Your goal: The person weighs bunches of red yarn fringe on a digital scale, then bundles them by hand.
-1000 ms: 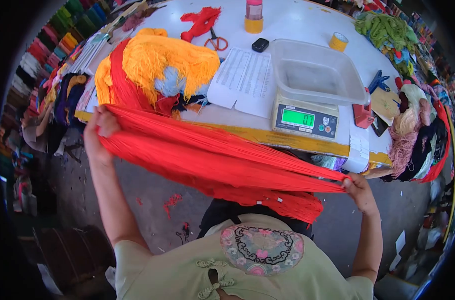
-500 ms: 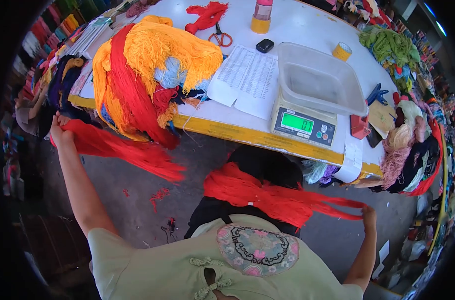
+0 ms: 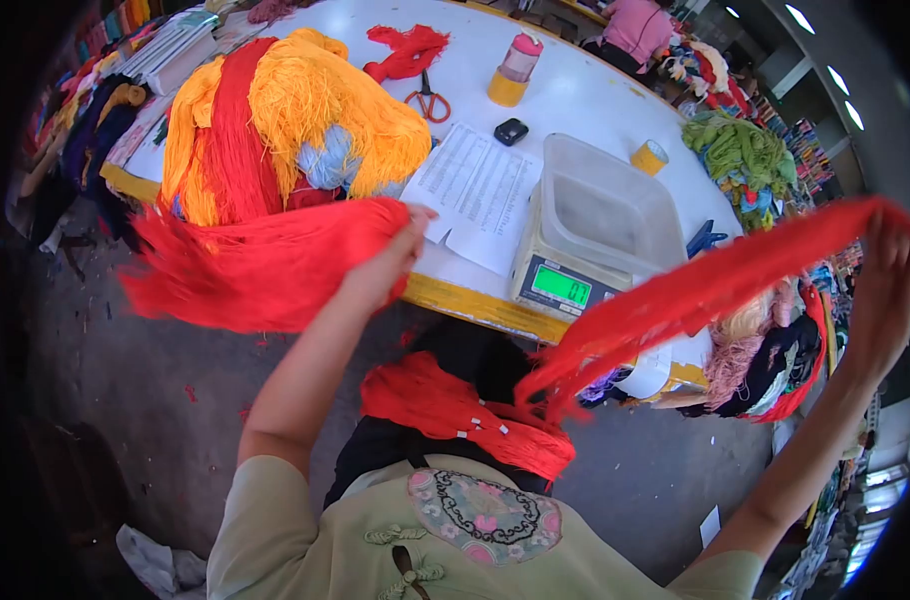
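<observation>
My left hand is closed around one end of a hank of red yarn, which streams off to the left in front of the table edge. On the right, my right hand is raised and gripping a long strip of red yarn. That strip slants down across the table's front toward my lap. Over my lap lies a thick bundle of red yarn with small white tags on it. A digital scale with a green display stands between my hands, carrying a clear plastic tub.
On the white table are a pile of yellow yarn, scissors, printed sheets, a pink-topped bottle and a tape roll. Green yarn sits at the right edge. A person in pink is at the back.
My left hand has swung right and inward with its red hank. My right hand has risen, lifting a strip of red yarn up from my lap. The view has shifted slightly.
</observation>
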The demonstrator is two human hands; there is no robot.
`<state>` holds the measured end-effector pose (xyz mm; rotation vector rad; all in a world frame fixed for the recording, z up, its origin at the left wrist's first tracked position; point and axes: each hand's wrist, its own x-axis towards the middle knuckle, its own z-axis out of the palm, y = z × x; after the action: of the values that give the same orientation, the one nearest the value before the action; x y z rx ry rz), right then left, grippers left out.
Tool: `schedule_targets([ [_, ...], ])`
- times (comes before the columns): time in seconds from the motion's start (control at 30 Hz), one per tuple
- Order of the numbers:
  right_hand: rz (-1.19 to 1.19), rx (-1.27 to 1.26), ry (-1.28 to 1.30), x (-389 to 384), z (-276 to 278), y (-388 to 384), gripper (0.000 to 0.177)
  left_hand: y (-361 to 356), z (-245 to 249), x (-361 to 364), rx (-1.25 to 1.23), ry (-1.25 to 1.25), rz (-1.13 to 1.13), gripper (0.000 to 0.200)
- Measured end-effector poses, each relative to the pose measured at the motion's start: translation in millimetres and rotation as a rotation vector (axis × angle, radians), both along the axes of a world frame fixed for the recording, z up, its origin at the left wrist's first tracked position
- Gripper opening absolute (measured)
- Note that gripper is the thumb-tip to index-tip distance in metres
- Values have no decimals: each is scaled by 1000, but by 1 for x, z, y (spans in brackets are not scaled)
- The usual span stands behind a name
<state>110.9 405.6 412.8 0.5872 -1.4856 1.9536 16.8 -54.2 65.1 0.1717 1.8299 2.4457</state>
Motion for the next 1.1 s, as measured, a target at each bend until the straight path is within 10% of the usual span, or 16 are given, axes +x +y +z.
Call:
schedule_targets([
  [0.1,169,456,201,-54,70,-45,20,18,-70,-26,-322,30,48,28],
  [0.27,-218,48,196,-120,136,-24,29,17,-74,-30,-343,116,152,25],
  [0.3,89,284,136,-130,134,-3,28,15,-77,-32,-335,99,134,24],
  [0.33,397,518,66,-139,119,16,26,13,-79,-35,-328,81,116,24],
  [0.4,246,489,20,-143,41,-24,25,12,-81,-36,-296,31,87,23],
  [0.53,-421,1293,-368,-112,-136,-80,14,12,-81,-35,-218,-52,55,22],
  [0.6,-700,1760,-59,-83,-204,-89,9,11,-79,-33,-212,-65,60,22],
  [0.87,-629,1309,-139,4,-270,-82,59,13,-70,-28,-206,-66,104,21],
  [1.1,-697,1258,-124,4,-263,-71,53,16,-68,-28,-223,-41,123,18],
])
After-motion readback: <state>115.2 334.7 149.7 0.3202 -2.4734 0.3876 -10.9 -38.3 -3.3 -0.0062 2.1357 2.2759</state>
